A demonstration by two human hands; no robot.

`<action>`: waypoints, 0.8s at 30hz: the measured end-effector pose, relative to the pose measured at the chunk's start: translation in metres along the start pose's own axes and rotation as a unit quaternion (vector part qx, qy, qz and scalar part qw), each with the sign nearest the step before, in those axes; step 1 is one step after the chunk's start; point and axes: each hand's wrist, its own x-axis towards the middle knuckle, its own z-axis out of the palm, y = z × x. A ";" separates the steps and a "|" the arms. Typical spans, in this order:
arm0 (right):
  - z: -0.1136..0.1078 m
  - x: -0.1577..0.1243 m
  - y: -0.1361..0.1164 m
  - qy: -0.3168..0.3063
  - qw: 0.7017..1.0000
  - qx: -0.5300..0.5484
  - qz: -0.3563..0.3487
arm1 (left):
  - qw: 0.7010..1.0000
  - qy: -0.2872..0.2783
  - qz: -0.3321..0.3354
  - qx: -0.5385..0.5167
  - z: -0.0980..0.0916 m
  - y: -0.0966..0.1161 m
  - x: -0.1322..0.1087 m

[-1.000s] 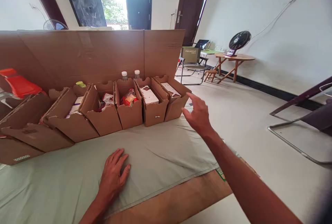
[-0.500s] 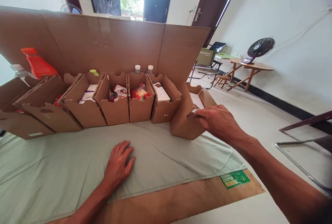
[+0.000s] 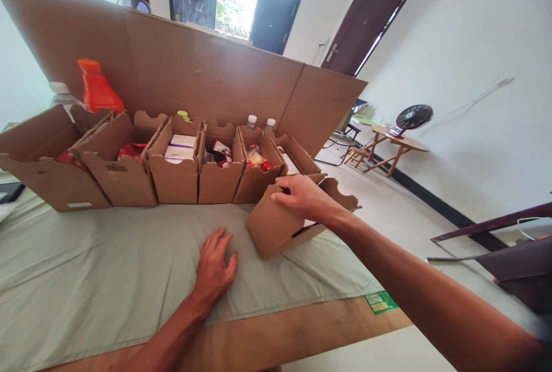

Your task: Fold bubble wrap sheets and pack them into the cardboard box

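Note:
My right hand (image 3: 304, 196) grips the top edge of a cardboard box (image 3: 272, 223) at the right end of the row. That box stands askew, turned away from the others, with something white partly visible inside under my hand. My left hand (image 3: 217, 264) rests on the pale green cloth (image 3: 142, 268), its fingers spread and holding nothing. Several more open cardboard boxes stand side by side behind my hands. One holds white-and-purple cartons (image 3: 181, 148), another a dark red packet (image 3: 222, 153), another a red snack bag (image 3: 257, 159).
A tall cardboard panel (image 3: 168, 56) stands behind the boxes. An orange bottle (image 3: 100, 87) and white-capped bottles (image 3: 252, 122) are in front of it. A green label (image 3: 382, 302) lies on the wooden table edge (image 3: 319, 326). A fan (image 3: 414, 117) stands on a far wooden table.
The rightmost box has been swung round and pulled left and nearer by my right hand. My left hand stays on the cloth. The view has shifted and tilted.

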 end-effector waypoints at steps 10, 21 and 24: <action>-0.017 -0.033 0.038 0.424 0.873 0.239 -0.006 | 0.996 -0.013 -0.032 -0.079 -0.011 0.015 0.001; 0.133 -0.071 0.144 0.366 0.721 0.557 0.188 | 0.980 -0.147 -0.017 -0.131 -0.011 0.027 -0.007; 0.158 -0.067 0.139 0.388 0.689 0.585 0.182 | 0.972 -0.175 -0.019 -0.155 -0.014 0.024 -0.003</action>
